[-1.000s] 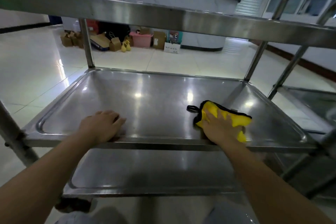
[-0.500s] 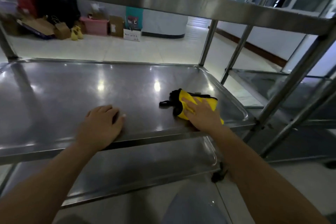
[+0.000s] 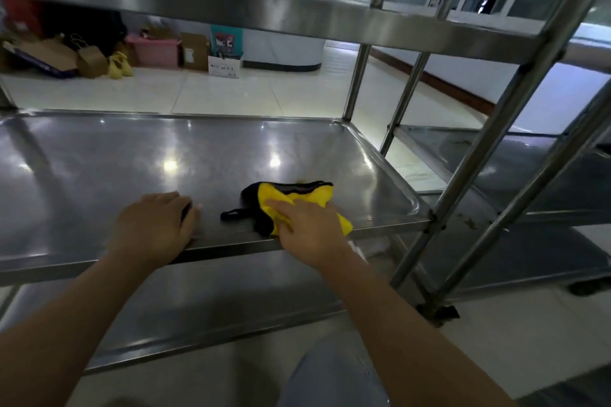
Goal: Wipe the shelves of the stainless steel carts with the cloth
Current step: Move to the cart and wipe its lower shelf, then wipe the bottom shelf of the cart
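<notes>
The right hand (image 3: pixel 310 235) presses flat on the yellow cloth (image 3: pixel 299 200), fingers spread over it rather than curled round it, on the near right part of the middle shelf (image 3: pixel 132 155) of the stainless steel cart (image 3: pixel 360 76). The cloth is bunched, its black edge and a small black loop trailing to the left. The left hand (image 3: pixel 153 226) rests palm down on the shelf's near rim, fingers relaxed and holding nothing, seemingly steadying the cart.

Judging by where the cloth lies, the work is in the middle shelf stage, at its near right area. The steel shines all over with ceiling-light reflections, so I cannot tell from the surface which parts have been wiped. The far and left stretches of this shelf probably remain to be covered. The bottom shelf (image 3: pixel 198 301), seen below the near rim, and the top shelf (image 3: pixel 231 0) overhead show no sign either way. A second cart (image 3: pixel 496 155) stands just to the right, with its own shelves, and the task speaks of carts, so a good share of the job likely lies ahead.
</notes>
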Available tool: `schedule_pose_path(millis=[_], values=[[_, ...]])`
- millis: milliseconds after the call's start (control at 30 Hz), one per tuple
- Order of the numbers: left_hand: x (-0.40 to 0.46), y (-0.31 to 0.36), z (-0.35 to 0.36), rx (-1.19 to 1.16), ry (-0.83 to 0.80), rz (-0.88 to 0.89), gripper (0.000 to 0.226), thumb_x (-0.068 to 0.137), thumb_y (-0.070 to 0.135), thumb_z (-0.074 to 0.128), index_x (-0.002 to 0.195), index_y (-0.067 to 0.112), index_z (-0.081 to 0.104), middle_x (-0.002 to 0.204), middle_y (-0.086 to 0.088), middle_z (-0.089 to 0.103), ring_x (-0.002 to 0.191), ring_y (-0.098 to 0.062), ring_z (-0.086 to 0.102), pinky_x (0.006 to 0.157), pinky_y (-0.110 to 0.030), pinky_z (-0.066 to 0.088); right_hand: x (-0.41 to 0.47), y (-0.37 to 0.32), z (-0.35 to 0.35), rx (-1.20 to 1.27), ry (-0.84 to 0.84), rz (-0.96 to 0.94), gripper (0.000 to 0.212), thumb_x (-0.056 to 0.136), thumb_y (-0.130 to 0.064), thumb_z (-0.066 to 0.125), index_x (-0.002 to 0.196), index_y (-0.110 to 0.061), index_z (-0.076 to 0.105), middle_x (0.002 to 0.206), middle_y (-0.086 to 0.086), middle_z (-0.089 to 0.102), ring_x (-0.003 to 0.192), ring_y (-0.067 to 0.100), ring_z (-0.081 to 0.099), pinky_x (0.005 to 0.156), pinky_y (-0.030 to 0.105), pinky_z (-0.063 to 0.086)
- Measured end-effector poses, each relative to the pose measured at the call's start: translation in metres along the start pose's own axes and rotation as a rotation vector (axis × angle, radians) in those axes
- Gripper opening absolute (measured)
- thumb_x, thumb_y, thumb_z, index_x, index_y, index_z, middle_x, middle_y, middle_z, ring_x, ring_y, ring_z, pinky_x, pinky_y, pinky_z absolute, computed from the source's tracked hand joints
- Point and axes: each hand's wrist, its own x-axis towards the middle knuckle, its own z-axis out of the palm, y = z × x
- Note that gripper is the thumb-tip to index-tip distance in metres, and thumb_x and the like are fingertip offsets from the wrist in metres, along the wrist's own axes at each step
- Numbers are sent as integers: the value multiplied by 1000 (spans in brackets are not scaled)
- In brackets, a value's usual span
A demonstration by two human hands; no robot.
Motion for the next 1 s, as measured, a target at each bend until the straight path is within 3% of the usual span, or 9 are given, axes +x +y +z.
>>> schedule_pose_path(millis=[100,200,333,567,667,733,800,900,1000], values=[[-5,6,-16,41,-44,13,39,99,40,28,77,23,56,79,3,56,80,-21,55,65,-33,45,-9,-19,-7,20,11,-93,48,89,-20,49,134,-33,53,103,4,64,94,33,57,70,37,27],[-11,19,-31,125,-98,-27,40,100,37,28,85,22,61,87,0,62,76,-20,57,71,-34,49,-21,-23,-26,76,10,-166,49,90,-14,50,136,-31,52,116,6,64,101,35,57,73,36,35],[-49,33,-42,17,90,128,45,93,40,35,101,11,69,90,-10,70,73,-32,64,64,-36,50,-48,-20,-52,147,123,-226,44,81,-9,57,123,-22,66,98,10,69,75,39,63,61,40,51],[-123,15,-38,-95,168,353,34,90,31,46,101,11,72,103,-7,70,89,-28,65,78,-37,51,-101,-18,-26,58,131,-614,63,74,2,69,126,-26,49,112,3,69,85,28,57,68,35,45],[-149,-5,-13,-76,49,417,30,89,28,48,97,10,71,106,-9,68,95,-30,62,78,-42,51,-121,-26,6,-36,122,-676,47,86,-8,60,127,-27,48,117,6,68,97,28,63,77,40,48],[-161,-12,6,-28,-140,334,37,90,36,43,103,14,69,111,-6,66,104,-28,59,83,-41,49,-132,-29,34,-130,63,-741,45,86,-11,57,128,-27,56,117,10,68,99,26,66,81,46,50],[-167,-15,27,10,-330,170,45,94,43,38,124,18,60,128,-3,58,124,-26,48,100,-40,39,-135,-33,64,-213,-48,-776,52,77,-11,66,126,-27,64,120,11,67,99,26,68,82,50,52],[-166,-28,59,53,-487,8,51,99,47,35,142,21,39,149,-1,38,140,-21,28,114,-37,20,-124,-38,105,-184,-148,-694,66,62,-5,80,123,-24,66,116,12,68,93,29,69,73,46,54],[-163,-50,87,57,-543,-112,53,99,47,35,144,20,35,152,-3,34,141,-22,26,116,-40,21,-102,-39,144,-125,-144,-601,70,58,-1,83,123,-23,66,108,11,71,85,33,69,61,40,54]])
